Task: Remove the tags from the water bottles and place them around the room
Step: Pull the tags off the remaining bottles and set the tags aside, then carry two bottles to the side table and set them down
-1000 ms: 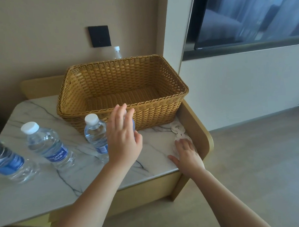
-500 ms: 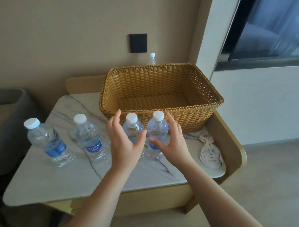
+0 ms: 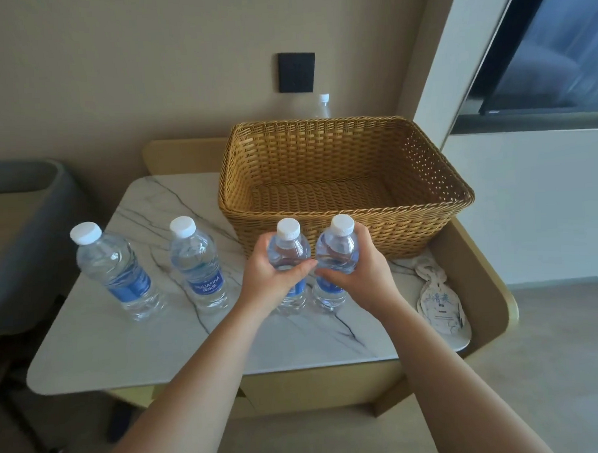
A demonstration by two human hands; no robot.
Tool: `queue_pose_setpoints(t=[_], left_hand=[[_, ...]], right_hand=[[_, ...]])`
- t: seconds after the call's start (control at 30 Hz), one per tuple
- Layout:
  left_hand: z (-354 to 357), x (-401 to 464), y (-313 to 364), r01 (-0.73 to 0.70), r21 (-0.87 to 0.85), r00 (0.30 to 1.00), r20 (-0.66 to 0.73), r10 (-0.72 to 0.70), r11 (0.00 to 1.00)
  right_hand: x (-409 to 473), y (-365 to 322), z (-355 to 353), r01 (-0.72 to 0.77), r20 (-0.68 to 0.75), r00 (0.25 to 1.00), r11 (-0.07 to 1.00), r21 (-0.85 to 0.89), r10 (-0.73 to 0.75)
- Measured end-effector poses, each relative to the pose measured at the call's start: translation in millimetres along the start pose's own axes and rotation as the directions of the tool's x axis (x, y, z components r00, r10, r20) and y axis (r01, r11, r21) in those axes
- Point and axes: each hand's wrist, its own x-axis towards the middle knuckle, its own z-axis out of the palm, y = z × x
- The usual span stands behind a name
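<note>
Four capped water bottles stood on the marble surface, a fifth bottle behind one wicker basket, left grip clamped on the third bottle, right grip clamped on the fourth bottle, one stack of paper tags lay beside them.

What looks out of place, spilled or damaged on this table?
Nothing is spilled or damaged. The four bottles in front stand upright and capped, two of them held by the left hand and the right hand. One oddity: a fifth bottle stands hidden behind the wicker basket. Loose tags lie at the table's right edge.
</note>
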Motion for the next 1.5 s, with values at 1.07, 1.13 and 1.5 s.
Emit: queue_pose_setpoints(t=[1.07, 1.13, 1.5], left_hand=[[-132.9, -423.3, -37.9, 0.327, -0.087, 0.056, -0.992, -0.111, 0.941], [-144.1, -470.0, -42.8, 0.349, -0.142, -0.075, -0.989, -0.124, 0.926], [-224.0, -726.9, -64.4, 0.419, -0.336, -0.584, -0.811, -0.033, 0.844]], right_hand=[[-260.0, -123.8, 198.6, 0.35, 0.66, 0.351, 0.747, 0.565, -0.664], [-304.7, -143.5, 220.5, 0.312, 0.697, 0.232, 0.73, 0.608, -0.679], [-603.2, -239.0, 322.1, 0.091, 0.621, -0.289, 0.625, 0.776, -0.729]])
